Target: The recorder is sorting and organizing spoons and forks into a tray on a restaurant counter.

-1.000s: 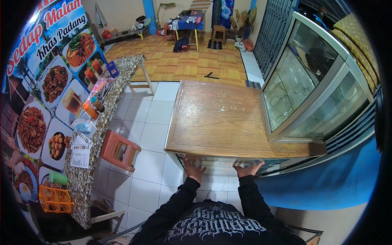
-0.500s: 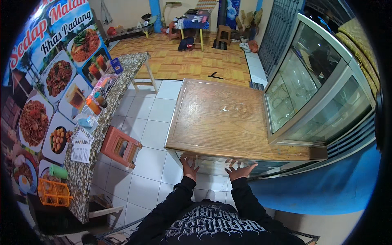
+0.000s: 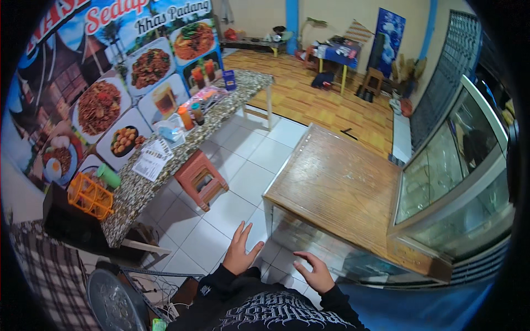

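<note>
My left hand [image 3: 239,251] hovers in the air with its fingers spread, holding nothing. Beside it on the right, my right hand [image 3: 316,271] is also empty, thumb and fingers apart and slightly curled. Both are in front of the near side of a wooden-topped counter [image 3: 331,187] and touch nothing. The brown top of that counter looks worn, with pale marks. A glass display case [image 3: 441,160] with a pale metal frame stands at its right end.
Along the left wall runs a speckled stone-topped table [image 3: 142,193] with an orange wire basket [image 3: 91,196], a green cup [image 3: 108,175], papers [image 3: 152,160] and sauce bottles [image 3: 186,117]. A reddish plastic stool [image 3: 200,179] stands between table and counter. Lower left are a grey basin [image 3: 113,300] and cables [image 3: 160,289].
My view has turned left, bringing the basin and cables into sight. Both hands have drawn back from the counter's front edge toward my body, still empty.
</note>
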`<state>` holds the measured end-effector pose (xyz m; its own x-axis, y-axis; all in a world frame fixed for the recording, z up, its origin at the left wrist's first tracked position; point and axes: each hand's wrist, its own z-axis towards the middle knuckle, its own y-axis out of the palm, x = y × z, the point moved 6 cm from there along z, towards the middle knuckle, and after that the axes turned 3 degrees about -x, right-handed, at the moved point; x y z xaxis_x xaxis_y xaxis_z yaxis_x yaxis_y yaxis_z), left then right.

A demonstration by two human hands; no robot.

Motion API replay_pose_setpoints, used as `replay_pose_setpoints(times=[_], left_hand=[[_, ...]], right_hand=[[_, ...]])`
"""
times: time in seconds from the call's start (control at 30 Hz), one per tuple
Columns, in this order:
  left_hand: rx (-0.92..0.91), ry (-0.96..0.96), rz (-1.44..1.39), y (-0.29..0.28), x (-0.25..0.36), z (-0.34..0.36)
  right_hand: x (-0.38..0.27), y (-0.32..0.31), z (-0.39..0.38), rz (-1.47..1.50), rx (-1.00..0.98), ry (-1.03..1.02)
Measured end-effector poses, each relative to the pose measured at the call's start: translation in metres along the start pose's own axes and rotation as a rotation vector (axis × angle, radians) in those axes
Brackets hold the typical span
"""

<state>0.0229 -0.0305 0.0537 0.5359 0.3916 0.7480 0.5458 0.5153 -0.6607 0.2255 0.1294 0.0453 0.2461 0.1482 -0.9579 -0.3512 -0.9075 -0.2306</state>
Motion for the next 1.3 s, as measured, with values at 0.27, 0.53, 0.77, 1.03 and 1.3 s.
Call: replay_pose_setpoints(times=[0.27, 0.53, 0.77, 1.03, 1.3], left_hand=[[0.223, 0.065, 0.101, -0.084, 0.047, -0.022], [0.144, 0.116, 0.012, -0.128, 0.02, 0.016], [0.136, 0.21, 0.073, -0.174, -0.022, 0.056], [0.133, 0.227, 0.034, -0.236, -0.083, 0.082], [0.203, 0.217, 0.042, -0.286, -0.127, 0.087]], right_hand=[[-0.128, 0.003, 0.031, -0.312, 0.038, -0.396], [-0.161, 0.046, 0.068, -0.317, 0.114, -0.424], [-0.184, 0.106, 0.128, -0.366, 0.16, -0.414], [-0.225, 0.176, 0.2, -0.4, 0.14, -0.422], [-0.247, 0.216, 0.243, -0.462, 0.13, -0.486]])
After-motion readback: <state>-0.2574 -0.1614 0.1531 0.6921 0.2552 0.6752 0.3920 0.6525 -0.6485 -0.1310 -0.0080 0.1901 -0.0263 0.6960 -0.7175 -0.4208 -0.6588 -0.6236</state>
